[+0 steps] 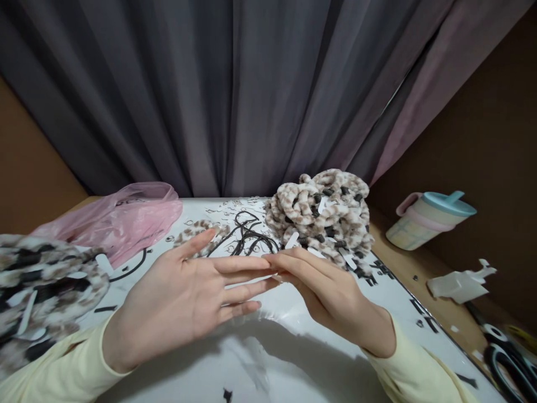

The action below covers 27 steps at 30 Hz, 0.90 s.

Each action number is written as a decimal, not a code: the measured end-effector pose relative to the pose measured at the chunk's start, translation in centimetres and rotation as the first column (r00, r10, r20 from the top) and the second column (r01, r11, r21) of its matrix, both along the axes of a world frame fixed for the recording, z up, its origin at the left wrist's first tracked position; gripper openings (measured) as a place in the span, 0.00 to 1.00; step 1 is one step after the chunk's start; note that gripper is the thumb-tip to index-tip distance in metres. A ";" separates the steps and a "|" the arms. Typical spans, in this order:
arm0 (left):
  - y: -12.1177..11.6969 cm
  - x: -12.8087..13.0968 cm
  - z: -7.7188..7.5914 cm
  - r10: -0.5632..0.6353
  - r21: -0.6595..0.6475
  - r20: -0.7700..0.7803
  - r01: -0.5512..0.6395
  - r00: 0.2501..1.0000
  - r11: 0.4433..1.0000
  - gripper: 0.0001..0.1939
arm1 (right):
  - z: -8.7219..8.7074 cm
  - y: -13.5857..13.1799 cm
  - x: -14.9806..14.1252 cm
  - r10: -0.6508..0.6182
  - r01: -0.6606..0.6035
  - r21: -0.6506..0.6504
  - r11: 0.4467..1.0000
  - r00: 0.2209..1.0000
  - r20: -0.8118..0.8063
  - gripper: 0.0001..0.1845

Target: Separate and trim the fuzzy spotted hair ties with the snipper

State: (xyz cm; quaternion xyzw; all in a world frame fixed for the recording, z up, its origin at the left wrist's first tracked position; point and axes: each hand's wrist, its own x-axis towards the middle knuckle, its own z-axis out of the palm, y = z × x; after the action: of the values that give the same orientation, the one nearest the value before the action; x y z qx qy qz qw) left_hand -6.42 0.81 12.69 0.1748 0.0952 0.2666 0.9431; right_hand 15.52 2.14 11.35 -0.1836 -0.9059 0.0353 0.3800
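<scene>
Head view: your spread left hand [180, 299] meets your right hand [335, 296], grip unclear, before black cords [240, 244].
Nearby: fluffy bands [293, 202], pink bag [142, 221], lidded cup [413, 232], contents indistinct.

From where I stand, grey curtains [260, 95] hang in folds at twelve o'clock. A blue-lidded cup [419, 226] sits at three, with a white nozzle bottle [455, 286] near it at four.

There are two fluffy heaps [321, 215] [42, 296], one bag [142, 215], one cup [419, 226].
</scene>
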 end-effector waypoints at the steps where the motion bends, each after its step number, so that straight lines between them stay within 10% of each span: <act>1: 0.0 0.0 0.0 -0.001 -0.001 -0.006 0.001 1.000 1.000 0.36 | -0.1 0.0 0.0 0.014 -0.014 -0.019 1.000 1.000 -0.015 0.15; 7: -0.1 0.1 0.0 -0.014 0.010 -0.016 0.014 1.000 1.000 0.35 | -0.2 0.2 -0.1 0.051 -0.093 -0.229 0.969 0.982 -0.181 0.12; 18: -0.1 0.1 0.0 -0.067 0.027 0.016 0.066 0.998 0.997 0.37 | 0.2 0.9 0.1 0.056 -0.286 -0.751 0.595 0.947 -0.316 0.09; 27: -0.3 0.4 0.0 -0.046 0.017 -0.017 0.046 0.999 0.999 0.37 | 0.0 0.3 -0.6 -0.042 -0.290 -0.772 0.566 0.925 -0.377 0.06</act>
State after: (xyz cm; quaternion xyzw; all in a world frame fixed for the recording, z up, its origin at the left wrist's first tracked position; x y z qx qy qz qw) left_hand -6.02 0.48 12.66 0.1872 0.0966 0.2440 0.9466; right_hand 14.88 2.42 11.37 -0.2629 -0.7134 0.5079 0.4050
